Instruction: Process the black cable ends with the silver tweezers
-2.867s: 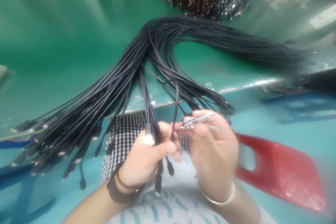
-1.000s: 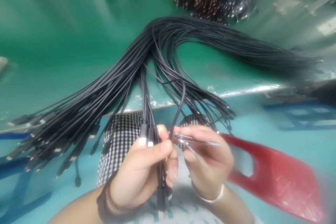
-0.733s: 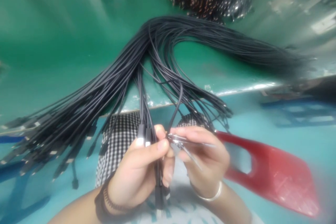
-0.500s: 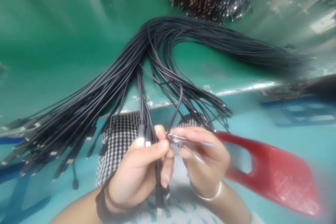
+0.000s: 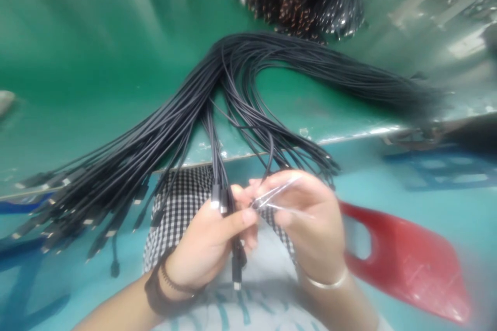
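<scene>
Several black cables (image 5: 218,168) with plug ends run down into my left hand (image 5: 217,227), which is closed around them, thumb on top. Their black plugs with pale metal tips (image 5: 236,269) stick out below my fingers. My right hand (image 5: 310,217) is closed against my left fingertips. It pinches a slim silver tool like tweezers (image 5: 274,194), whose two legs spread towards my palm. At its joined end, beside my left thumb, a single black cable (image 5: 271,150) comes down; its end is hidden by fingers.
A large bundle of black cables (image 5: 248,46) drapes across the green table (image 5: 97,83), plug ends (image 5: 89,207) hanging over the front edge at left. More cables with coppery ends (image 5: 291,0) lie at the back. A red plastic stool (image 5: 411,258) stands at right.
The legs of the silver tool have swung upward and show more spread. My right hand has turned slightly and shifted a little right. The left hand still grips the cables.
</scene>
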{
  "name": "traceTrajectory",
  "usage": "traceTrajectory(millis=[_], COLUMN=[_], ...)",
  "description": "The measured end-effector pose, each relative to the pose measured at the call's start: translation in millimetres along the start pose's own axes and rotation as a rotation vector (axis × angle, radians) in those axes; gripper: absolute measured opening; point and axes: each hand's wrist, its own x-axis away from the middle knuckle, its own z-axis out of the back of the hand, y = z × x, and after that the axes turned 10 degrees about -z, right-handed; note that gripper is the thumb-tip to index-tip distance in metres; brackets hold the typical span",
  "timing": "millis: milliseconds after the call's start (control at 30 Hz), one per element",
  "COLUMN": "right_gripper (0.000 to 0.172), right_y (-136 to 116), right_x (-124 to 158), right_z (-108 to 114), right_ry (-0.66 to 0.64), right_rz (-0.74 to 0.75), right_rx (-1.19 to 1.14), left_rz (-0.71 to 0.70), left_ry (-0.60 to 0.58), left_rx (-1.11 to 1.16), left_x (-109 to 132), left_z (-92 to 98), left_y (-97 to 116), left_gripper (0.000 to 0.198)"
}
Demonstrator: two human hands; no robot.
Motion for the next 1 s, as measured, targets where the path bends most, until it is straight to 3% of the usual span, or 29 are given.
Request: traceTrajectory(millis=[67,100,167,233,267,333,400,433,500,600,767,1000], right_gripper=[0.018,0.014,0.010,0.014,0.016,0.016,0.014,0.014,0.019,0.025,0.022,0.023], right_y=[-17,-25,-38,-42,-41,-31,-14,-5,10,23,31,42], right_x=[-2,-4,-7,-10,-10,-11,-12,-14,-19,-27,-33,-32], right_z=[19,29,47,53,50,33,10,-1,-18,-28,-23,-28], right_ry=[0.152,0.301,0.794,1.124,1.145,0.882,0.401,0.245,0.064,0.011,0.028,-0.019], right_rz=[-0.012,0.024,0.200,0.378,0.411,0.332,0.106,0.010,-0.121,-0.178,-0.237,-0.324], right_rx=[0.309,0.484,0.740,0.727,0.655,0.481,0.354,0.301,0.202,0.051,-0.183,-0.305], left_rz=[-0.038,-0.057,-0.111,-0.170,-0.191,-0.207,-0.226,-0.246,-0.295,-0.349,-0.450,-0.282], left_ry=[0.040,0.070,0.146,0.208,0.233,0.259,0.254,0.248,0.234,0.215,0.195,0.045], left_rx=[-0.051,-0.066,-0.086,-0.116,-0.137,-0.190,-0.259,-0.294,-0.344,-0.412,-0.712,-0.815], left_x=[0,0,1,1,0,-2,-5,-6,-10,-16,-24,-23], left_z=[4.5,6.8,11.0,14.8,16.5,20.4,24.8,27.0,31.3,35.6,42.6,56.8], left_y=[-1,-1,-3,-4,-5,-5,-3,-1,4,12,22,39], left_gripper=[0.033,0.037,0.043,0.039,0.035,0.029,0.024,0.021,0.017,0.021,0.024,0.029])
